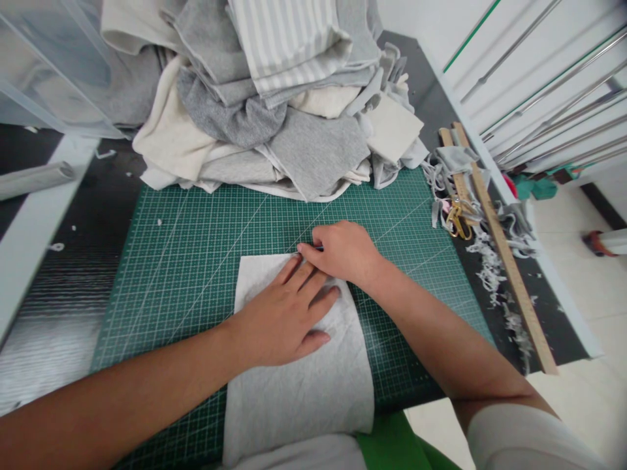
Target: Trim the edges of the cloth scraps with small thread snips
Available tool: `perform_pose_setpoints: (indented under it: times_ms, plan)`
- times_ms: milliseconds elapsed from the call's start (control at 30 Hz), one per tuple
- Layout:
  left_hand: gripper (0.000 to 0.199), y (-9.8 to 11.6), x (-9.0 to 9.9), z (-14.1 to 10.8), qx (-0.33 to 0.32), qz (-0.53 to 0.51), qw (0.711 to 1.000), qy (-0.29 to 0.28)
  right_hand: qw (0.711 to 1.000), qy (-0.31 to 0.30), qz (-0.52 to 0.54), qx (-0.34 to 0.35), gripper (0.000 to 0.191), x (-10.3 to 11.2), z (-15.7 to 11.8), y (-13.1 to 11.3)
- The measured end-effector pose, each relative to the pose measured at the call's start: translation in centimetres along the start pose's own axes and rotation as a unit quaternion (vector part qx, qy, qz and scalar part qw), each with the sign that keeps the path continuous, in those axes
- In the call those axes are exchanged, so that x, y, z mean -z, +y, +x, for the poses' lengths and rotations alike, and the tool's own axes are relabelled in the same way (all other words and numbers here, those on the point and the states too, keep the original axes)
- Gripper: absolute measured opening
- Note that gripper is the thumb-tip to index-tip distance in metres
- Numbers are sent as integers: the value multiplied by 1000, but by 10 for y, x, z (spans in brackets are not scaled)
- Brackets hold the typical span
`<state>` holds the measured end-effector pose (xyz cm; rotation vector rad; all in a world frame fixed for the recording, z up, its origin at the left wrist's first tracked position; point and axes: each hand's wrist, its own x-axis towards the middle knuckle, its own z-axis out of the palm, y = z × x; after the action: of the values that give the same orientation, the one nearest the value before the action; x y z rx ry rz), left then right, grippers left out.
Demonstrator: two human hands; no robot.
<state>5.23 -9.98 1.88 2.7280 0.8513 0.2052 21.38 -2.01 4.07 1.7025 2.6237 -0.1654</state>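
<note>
A light grey piece of cloth (313,398) lies on a green cutting mat (196,248), its near end reaching over the mat's front edge. My left hand (281,313) rests flat on the cloth with fingers spread, pressing its upper part. Just beyond those fingertips, my right hand (343,251) is closed at the cloth's far edge, thumb and forefinger together. A thin dark sliver shows between its fingers, too small to name, and the palm side is hidden. The two hands nearly touch.
Grey, cream and striped fabric pieces (318,143) are heaped behind the mat. On the right lie a wooden strip (514,274), gold-handled scissors (459,219) and fabric scraps (490,271). A clear plastic bin (53,72) stands back left, near a grey roll (36,181).
</note>
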Motion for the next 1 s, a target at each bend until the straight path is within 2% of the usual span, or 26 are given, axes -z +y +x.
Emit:
perform_pose_setpoints:
  times_ms: [767, 1000]
  plan:
    - [63, 0, 2, -1, 4, -8, 1000, 3, 1000, -8, -3, 7, 44, 1, 1, 0]
    - [62, 4, -1, -4, 34, 6, 999, 6, 1000, -15, 15, 7, 45, 2, 1, 3]
